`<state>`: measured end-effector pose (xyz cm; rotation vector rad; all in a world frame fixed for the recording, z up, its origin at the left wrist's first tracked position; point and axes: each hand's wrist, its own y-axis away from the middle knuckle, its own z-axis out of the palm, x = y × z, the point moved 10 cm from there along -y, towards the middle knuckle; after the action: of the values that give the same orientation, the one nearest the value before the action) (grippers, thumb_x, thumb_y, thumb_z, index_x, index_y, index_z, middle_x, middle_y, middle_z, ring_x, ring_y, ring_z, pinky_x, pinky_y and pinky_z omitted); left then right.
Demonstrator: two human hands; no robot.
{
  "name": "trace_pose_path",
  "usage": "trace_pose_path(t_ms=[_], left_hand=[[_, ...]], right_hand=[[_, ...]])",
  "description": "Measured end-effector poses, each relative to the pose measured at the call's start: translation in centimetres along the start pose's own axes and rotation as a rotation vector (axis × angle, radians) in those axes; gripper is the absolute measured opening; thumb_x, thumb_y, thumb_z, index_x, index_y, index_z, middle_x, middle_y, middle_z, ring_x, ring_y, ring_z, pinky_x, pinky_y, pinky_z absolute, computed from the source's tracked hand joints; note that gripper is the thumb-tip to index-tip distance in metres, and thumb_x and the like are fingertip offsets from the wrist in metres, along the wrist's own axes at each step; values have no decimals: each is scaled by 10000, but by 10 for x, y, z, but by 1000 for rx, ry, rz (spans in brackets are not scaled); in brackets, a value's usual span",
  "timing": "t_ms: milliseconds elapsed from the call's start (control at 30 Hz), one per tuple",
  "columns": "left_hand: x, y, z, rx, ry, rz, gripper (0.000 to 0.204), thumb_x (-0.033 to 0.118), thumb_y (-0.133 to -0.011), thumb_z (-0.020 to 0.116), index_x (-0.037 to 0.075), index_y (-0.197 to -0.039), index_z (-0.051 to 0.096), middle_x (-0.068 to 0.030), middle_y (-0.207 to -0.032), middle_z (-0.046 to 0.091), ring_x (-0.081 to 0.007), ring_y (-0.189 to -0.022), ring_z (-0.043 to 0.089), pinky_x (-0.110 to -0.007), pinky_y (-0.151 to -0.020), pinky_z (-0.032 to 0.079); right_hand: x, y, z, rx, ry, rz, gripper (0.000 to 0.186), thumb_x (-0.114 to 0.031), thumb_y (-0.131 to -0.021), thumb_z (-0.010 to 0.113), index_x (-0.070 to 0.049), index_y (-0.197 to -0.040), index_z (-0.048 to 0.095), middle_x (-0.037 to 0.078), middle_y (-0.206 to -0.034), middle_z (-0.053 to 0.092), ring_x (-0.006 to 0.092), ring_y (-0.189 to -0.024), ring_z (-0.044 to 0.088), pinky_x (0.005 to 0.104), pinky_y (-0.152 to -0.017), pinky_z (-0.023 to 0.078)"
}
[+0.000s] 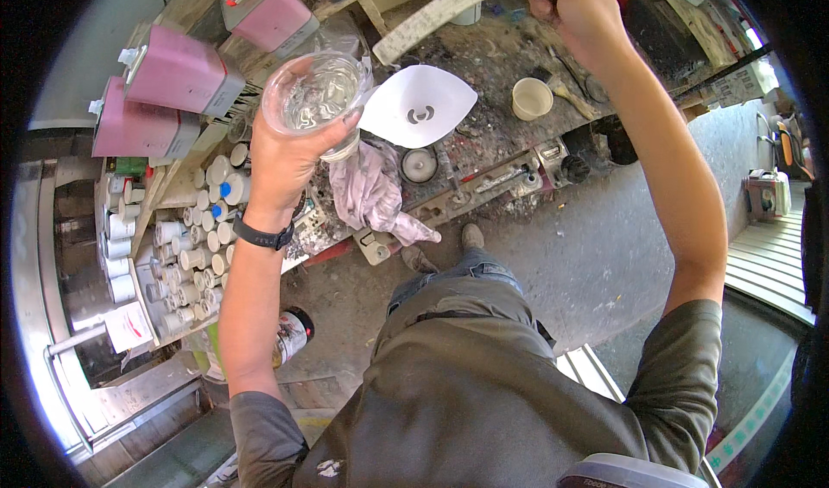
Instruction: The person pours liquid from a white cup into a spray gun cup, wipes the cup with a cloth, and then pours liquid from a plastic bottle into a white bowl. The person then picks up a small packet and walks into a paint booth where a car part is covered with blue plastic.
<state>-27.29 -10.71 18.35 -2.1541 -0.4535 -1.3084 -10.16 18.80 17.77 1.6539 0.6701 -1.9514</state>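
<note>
Left hand (281,155) wrapped round a clear plastic cup (313,93); right hand (577,9) pinching, seemingly, a dark tool over the workbench (492,134).

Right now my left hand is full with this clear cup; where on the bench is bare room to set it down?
Bare bench lies between the white paper cone and the small cream cup. It is crowded by the crumpled rag and the shelf of small bottles.
</note>
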Motion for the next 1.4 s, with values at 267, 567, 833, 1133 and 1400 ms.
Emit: trace_pose_path(t_ms=[267, 567, 833, 1133, 1400], left_hand=[[-5, -6, 8, -65, -69, -26, 767, 95, -704, 933, -5, -1359, 547, -99, -1320, 591, -205, -1271, 538, -343, -1101, 417], [-9, -12, 12, -123, -231, 21, 807, 138, -670, 945, -5, -1354, 541, -117, -1312, 612, -232, -1247, 569, -357, -1100, 421], [-15, -22, 19, -192, -405, 63, 808, 182, -637, 948, 5, -1324, 563, -116, -1258, 643, -231, -1191, 607, -359, -1050, 465], [-14, -25, 26, -212, -522, 79, 815, 197, -640, 933, 33, -1345, 560, -113, -1223, 666, -236, -1148, 643, -362, -1021, 494], [-8, -25, 29, -214, -616, 129, 783, 202, -635, 909, 55, -1326, 570, -137, -1213, 679, -296, -1131, 667, -393, -993, 520]], right_hand=[[44, 48, 31, -76, 824, -337, 308, -339, -1032, 617, -68, -1128, 725, 32, -708, 655, 108, -625, 566, 309, -594, 471], [28, 61, 20, -13, 538, -318, 275, -293, -1052, 591, -81, -1143, 741, -52, -702, 589, 31, -610, 507, 238, -556, 408], [31, 70, 13, 0, 507, -314, 267, -286, -1052, 601, -72, -1133, 739, -58, -695, 572, 23, -616, 497, 232, -559, 395], [31, 80, 10, 13, 575, -377, 262, -270, -1054, 593, -70, -1140, 738, -63, -689, 566, 23, -607, 486, 233, -554, 382], [31, 86, 11, 18, 607, -386, 260, -263, -1055, 588, -72, -1151, 737, -57, -693, 576, 23, -608, 500, 233, -546, 392]])
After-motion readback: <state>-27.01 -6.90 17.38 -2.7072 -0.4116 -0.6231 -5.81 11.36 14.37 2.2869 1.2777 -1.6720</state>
